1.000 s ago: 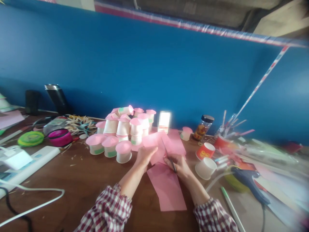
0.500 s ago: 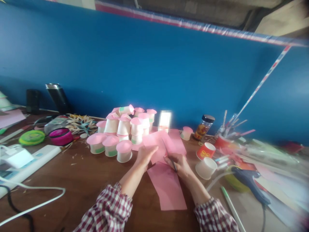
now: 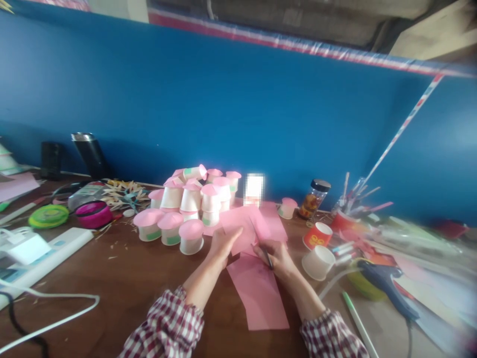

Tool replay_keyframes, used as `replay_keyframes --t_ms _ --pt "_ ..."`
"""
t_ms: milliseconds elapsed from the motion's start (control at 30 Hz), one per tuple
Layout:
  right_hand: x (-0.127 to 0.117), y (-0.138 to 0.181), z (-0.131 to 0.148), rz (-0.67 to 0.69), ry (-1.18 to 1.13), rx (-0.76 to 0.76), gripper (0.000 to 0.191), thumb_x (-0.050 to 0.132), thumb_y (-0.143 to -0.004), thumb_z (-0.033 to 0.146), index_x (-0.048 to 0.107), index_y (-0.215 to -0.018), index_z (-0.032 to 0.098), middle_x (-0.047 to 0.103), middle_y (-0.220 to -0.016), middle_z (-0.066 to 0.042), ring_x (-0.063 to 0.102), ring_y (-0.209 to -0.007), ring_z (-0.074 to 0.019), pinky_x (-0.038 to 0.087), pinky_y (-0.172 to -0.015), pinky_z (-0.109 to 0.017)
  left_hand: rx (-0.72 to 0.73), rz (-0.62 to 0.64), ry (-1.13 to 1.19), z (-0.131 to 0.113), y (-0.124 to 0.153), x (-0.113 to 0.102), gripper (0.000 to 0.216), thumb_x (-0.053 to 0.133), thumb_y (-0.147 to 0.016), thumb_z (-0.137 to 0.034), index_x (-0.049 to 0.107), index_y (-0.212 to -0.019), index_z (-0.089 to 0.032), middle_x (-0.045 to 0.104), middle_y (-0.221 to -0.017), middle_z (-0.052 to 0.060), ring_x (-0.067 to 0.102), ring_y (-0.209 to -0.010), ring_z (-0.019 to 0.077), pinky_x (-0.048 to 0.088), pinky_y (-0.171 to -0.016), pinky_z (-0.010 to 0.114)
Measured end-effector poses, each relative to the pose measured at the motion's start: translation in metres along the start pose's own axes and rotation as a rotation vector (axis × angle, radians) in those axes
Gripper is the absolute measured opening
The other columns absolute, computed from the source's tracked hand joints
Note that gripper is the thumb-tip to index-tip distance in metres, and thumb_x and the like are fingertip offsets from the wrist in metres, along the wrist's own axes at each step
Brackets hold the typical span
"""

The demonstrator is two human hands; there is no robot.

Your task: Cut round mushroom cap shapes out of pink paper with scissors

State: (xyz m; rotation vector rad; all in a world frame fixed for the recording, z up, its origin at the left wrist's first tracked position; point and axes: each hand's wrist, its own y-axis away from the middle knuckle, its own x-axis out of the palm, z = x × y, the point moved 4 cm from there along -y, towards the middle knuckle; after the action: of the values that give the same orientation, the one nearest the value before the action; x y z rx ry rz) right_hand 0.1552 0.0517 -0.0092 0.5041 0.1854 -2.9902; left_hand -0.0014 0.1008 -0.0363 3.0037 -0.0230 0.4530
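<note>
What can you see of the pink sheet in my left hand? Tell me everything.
The sheet is plain pink and thin, and looks like paper. Your left hand pinches its near left part, thumb on top. It seems raised off the table. Scissors in your right hand reach along its right side; whether they are cutting is unclear. More pink paper lies beyond it, blurring its right edge.
</note>
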Motion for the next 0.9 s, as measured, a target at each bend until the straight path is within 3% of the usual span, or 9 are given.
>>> replay_keyframes --t_ms 333,900 --pt "0.001 -0.001 -0.008 0.023 -0.043 -0.052 0.024 0.064 -0.075 0.034 0.058 -0.065 0.014 0.038 -0.051 0.005 0.033 -0.047 -0.0077 0.023 -0.043 -0.02 -0.002 -0.044 0.028 -0.01 0.007 0.006 0.044 0.079 -0.055 -0.036 0.068 -0.085 -0.006 0.07 -0.078 0.016 0.066 -0.07 0.0269 0.052 -0.062 0.035" --pt "-0.001 -0.002 -0.004 0.01 0.024 -0.014 0.028 0.065 -0.071 0.036 0.056 -0.058 0.013 0.038 -0.051 0.004 0.033 -0.048 -0.008 0.023 -0.042 -0.02 -0.008 -0.035 0.04 -0.008 0.003 0.003 0.047 0.079 -0.056 -0.036 0.067 -0.089 -0.005 0.07 -0.083 0.018 0.067 -0.074 0.0282 0.053 -0.063 0.035"
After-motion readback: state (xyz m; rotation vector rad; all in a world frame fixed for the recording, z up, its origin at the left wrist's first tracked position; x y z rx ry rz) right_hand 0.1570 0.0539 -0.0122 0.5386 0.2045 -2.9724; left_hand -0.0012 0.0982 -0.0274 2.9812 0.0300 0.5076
